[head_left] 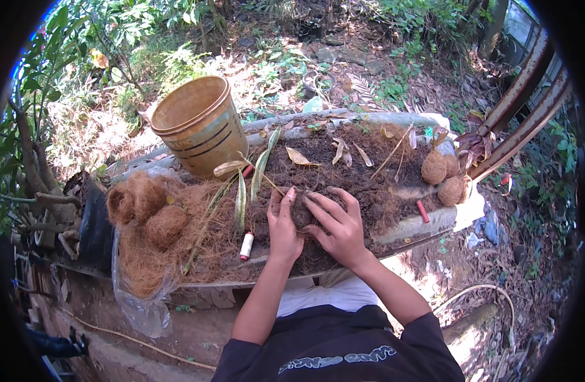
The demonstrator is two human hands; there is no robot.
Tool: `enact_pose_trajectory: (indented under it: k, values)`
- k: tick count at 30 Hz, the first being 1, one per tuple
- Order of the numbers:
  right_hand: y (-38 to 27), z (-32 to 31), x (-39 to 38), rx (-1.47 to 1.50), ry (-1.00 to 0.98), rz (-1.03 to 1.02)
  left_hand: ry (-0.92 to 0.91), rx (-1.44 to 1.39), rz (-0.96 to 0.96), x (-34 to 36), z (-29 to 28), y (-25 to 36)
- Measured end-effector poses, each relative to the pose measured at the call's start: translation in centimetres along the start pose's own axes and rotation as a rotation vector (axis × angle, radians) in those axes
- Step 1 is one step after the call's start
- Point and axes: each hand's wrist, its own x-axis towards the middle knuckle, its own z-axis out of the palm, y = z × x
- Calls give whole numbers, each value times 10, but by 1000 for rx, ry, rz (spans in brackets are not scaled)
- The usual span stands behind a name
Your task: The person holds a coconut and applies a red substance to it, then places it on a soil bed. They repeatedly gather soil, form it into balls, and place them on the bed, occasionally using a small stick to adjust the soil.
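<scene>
Between my two hands, over the near part of the soil-covered slab, is a dark round ball of soil (301, 215). My left hand (283, 224) is closed against its left side, fingers pointing away from me. My right hand (339, 224) curves over its right side, fingers bent and a little spread. A thin pale stem (267, 179) rises from near my left fingertips toward a dry tan leaf (229, 167). Long green, yellow-edged leaves (265, 164) lie just left of my hands. The underside of the ball is hidden.
Left of me, brown coconut fibre (171, 239) spreads over a plastic sheet (146, 317), near a yellowish bucket (200, 127). A white thread spool (246, 246) and a red spool (423, 211) lie on the slab. Several fibre-wrapped balls (434, 167) sit at right, beside rusty posts (528, 121).
</scene>
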Motion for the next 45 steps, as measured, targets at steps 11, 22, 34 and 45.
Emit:
enact_pose_trajectory:
  k: [11, 22, 34, 45]
  values:
    - [4, 9, -23, 14, -29, -27, -119, 128, -17, 4, -23, -8]
    - [2, 0, -11, 489, 42, 343, -36, -12, -170, 14, -28, 10]
    - [-7, -4, 1, 495, -114, 245, -60, -47, -146, 14, -42, 2]
    - [-4, 14, -15, 38, -49, -78, -25, 159, -114, 2, -15, 10]
